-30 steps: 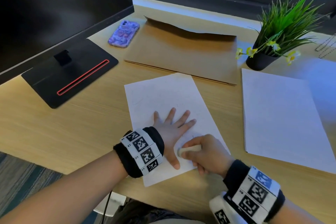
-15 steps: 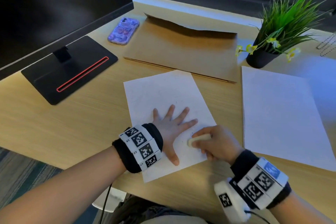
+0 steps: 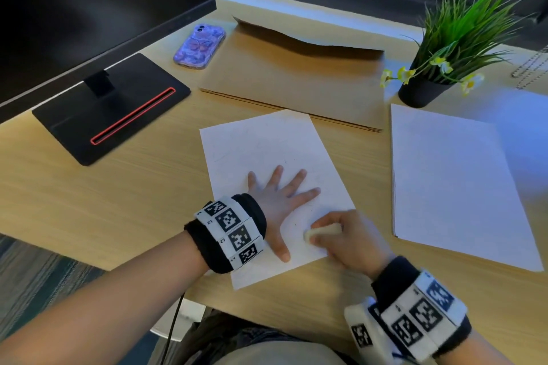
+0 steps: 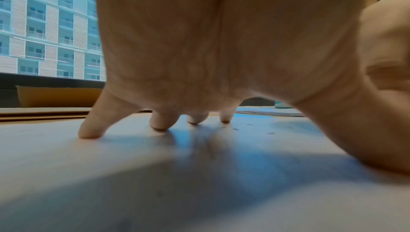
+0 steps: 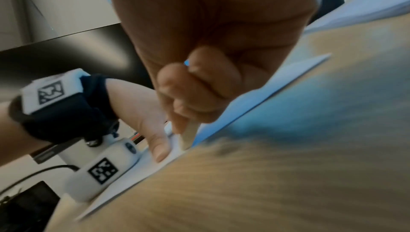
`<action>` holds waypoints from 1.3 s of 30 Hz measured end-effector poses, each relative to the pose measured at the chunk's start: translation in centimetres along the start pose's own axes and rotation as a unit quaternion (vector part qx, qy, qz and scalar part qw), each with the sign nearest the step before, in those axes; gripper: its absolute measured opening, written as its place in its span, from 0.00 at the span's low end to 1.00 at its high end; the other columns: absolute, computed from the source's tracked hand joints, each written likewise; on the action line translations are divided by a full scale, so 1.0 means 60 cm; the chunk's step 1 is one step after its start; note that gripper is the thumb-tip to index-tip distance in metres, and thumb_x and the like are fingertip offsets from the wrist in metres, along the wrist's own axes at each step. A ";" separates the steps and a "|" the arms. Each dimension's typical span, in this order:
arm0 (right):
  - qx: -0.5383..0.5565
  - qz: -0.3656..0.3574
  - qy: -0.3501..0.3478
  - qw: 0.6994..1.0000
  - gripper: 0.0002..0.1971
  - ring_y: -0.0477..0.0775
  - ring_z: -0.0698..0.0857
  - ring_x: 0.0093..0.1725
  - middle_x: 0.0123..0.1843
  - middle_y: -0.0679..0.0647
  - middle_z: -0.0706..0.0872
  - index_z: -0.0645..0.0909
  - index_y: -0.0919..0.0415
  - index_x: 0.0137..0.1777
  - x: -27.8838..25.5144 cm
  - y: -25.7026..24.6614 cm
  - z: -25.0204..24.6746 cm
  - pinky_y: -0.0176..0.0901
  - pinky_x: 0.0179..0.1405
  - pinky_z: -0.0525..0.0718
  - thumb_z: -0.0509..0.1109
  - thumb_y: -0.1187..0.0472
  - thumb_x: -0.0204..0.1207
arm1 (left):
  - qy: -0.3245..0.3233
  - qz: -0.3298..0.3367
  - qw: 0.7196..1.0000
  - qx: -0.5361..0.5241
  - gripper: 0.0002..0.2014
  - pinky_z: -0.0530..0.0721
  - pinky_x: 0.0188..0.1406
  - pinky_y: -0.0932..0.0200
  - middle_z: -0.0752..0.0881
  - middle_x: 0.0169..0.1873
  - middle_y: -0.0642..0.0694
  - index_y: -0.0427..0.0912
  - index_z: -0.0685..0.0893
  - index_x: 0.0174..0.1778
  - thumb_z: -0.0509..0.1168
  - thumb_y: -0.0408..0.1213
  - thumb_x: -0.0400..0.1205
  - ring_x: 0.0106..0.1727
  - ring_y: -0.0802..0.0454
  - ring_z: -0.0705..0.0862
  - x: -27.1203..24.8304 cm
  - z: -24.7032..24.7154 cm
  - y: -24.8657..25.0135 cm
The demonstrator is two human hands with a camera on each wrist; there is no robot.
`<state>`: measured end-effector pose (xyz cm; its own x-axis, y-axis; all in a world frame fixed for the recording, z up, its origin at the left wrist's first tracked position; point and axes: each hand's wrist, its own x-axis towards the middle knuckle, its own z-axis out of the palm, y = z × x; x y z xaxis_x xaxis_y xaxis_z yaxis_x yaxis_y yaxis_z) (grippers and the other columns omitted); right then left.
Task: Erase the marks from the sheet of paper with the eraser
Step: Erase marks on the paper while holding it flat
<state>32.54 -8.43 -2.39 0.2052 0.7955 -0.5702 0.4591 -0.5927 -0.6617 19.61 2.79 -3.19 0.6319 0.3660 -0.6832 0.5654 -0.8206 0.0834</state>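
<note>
Two hands work one sheet (image 3: 261, 145): nearest, the right hand (image 3: 353, 243) pinches the eraser (image 3: 323, 230), its long axis lying across the sheet's near right corner, tip toward the left hand (image 3: 278, 201), spread flat just beside it, pinning the paper. Faint marks lie farther up. Only the right wrist view shows the eraser's tip touching paper.

Bare forearms, no sleeves. Behind the fingers of each hand, a black fabric wristband (image 3: 221, 234) carries white blocks printed with black square codes; the right band (image 3: 421, 317) shows one blue-tinted.
</note>
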 end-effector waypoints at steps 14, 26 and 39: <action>-0.021 -0.006 -0.076 0.997 0.04 0.39 0.73 0.13 0.26 0.48 0.80 0.84 0.54 0.48 -0.028 -0.002 0.009 0.32 0.18 0.75 0.73 0.62 0.75 | 0.008 0.003 1.000 0.006 0.66 0.47 0.68 0.17 0.24 0.78 0.51 0.61 0.27 0.78 0.76 0.62 0.63 0.79 0.34 0.28 0.002 0.005 -0.003; -0.005 -0.002 -0.078 0.997 0.05 0.39 0.73 0.15 0.25 0.49 0.80 0.85 0.56 0.50 -0.015 -0.003 0.006 0.32 0.19 0.75 0.74 0.61 0.74 | 0.001 0.002 1.000 0.014 0.65 0.47 0.67 0.18 0.23 0.78 0.50 0.61 0.26 0.77 0.75 0.63 0.64 0.78 0.33 0.27 0.003 0.004 -0.003; 0.010 -0.017 -0.031 0.999 0.07 0.40 0.73 0.14 0.26 0.51 0.80 0.85 0.56 0.51 0.020 -0.022 0.005 0.33 0.17 0.73 0.75 0.60 0.74 | -0.009 0.003 1.000 -0.004 0.65 0.44 0.68 0.17 0.22 0.77 0.51 0.61 0.26 0.78 0.76 0.61 0.64 0.78 0.34 0.26 0.001 -0.001 -0.002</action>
<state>31.90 -6.75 -2.35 0.1351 0.8064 -0.5758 0.4483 -0.5680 -0.6902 19.61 2.92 -3.17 0.6260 0.3531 -0.6953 0.5658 -0.8193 0.0933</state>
